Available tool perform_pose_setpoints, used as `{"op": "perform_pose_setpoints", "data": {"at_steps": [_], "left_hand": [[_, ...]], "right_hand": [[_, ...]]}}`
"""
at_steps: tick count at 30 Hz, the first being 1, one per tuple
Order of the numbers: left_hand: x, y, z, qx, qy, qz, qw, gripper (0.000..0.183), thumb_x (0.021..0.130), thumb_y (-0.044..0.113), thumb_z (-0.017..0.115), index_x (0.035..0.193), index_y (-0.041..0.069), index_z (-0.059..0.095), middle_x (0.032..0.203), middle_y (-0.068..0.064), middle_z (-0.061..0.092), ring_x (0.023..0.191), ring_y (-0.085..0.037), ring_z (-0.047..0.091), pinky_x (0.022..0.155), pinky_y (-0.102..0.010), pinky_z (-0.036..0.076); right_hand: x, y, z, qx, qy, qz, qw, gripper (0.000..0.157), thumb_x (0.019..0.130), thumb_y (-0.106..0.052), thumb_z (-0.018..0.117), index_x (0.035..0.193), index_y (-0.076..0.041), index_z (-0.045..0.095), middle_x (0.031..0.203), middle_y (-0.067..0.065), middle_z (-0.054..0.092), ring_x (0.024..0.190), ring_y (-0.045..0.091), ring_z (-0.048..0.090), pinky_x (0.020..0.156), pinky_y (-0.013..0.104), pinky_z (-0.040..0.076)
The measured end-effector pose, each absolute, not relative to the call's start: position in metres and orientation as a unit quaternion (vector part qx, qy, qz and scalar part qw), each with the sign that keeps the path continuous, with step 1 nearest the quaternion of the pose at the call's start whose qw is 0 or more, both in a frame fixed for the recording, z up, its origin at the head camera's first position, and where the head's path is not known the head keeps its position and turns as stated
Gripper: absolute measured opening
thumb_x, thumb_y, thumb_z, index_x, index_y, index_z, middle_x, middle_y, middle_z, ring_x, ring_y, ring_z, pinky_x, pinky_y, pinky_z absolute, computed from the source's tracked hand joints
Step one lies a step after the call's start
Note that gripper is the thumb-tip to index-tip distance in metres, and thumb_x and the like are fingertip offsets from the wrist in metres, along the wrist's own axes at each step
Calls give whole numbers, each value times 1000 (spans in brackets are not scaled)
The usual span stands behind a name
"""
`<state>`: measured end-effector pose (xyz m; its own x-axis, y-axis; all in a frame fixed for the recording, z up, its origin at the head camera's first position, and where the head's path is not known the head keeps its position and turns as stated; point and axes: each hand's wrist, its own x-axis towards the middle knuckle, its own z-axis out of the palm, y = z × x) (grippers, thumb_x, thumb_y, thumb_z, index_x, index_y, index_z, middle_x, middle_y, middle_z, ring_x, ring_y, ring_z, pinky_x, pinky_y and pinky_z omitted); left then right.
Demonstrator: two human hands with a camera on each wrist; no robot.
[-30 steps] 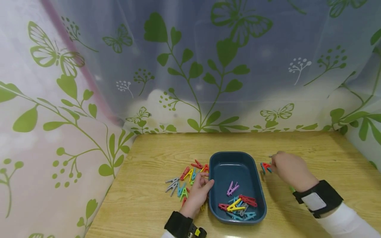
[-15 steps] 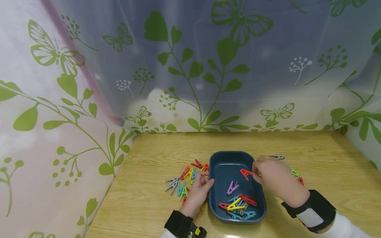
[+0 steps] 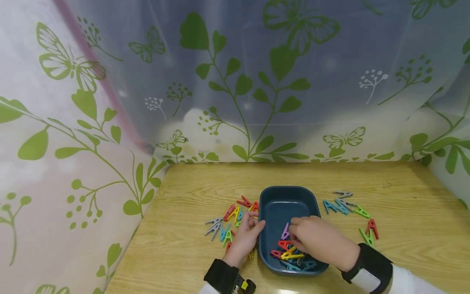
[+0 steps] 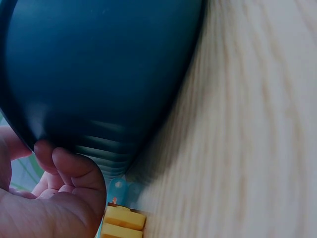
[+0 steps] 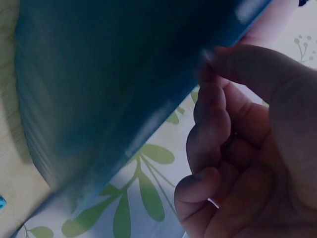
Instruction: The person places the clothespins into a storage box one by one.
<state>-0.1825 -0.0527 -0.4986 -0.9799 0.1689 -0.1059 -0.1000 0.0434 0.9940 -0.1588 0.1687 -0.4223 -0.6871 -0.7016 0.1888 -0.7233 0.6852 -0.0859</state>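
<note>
A dark blue plastic tray [image 3: 288, 192] stands on the table with several clothespins in its near half, among them a purple one [image 3: 285, 231] and a yellow one [image 3: 292, 256]. My left hand [image 3: 244, 239] holds its left rim, fingers curled against the outer wall in the left wrist view. Reaching over the right side, my right hand [image 3: 319, 241] is low inside the tray, thumb and forefinger pinched together. A red clothespin [image 3: 284, 245] is at those fingertips. The right wrist view shows the pinch beside the tray wall [image 5: 99, 99], but the clothespin is hidden there.
Left of the tray lies a loose pile of clothespins, grey [image 3: 214, 226], yellow [image 3: 233, 214] and other colours, partly behind my left hand. Right of it are blue [image 3: 329, 206], green [image 3: 362, 211] and red clothespins [image 3: 372, 228]. A printed curtain [image 3: 235, 81] hangs behind the table [image 3: 191, 183].
My right hand has carried the red clothespin from the table right of the tray, across the rim, and down toward the pile inside. My left hand has stayed on the left rim.
</note>
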Motion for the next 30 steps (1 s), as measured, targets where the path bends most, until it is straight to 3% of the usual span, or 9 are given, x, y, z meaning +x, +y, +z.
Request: {"op": "perform_pose_setpoints", "data": {"at_steps": [24, 30], "left_hand": [[-184, -52, -500, 22, 717, 690, 98, 34, 107, 19, 57, 134, 5, 44, 85, 1, 51, 70, -15, 49, 64, -27, 40], [-183, -52, -500, 18, 719, 688, 96, 34, 106, 19, 57, 135, 4, 45, 85, 1, 51, 70, -15, 49, 64, -27, 40]], "right_hand": [[-158, 168, -430, 370, -925, 73, 51, 21, 87, -17, 80, 72, -21, 65, 71, -13, 47, 58, -1, 38, 55, 23, 33], [-159, 178, -424, 353, -929, 96, 61, 18, 88, -19, 81, 77, -21, 67, 74, -13, 48, 60, -1, 43, 56, 22, 39]]}}
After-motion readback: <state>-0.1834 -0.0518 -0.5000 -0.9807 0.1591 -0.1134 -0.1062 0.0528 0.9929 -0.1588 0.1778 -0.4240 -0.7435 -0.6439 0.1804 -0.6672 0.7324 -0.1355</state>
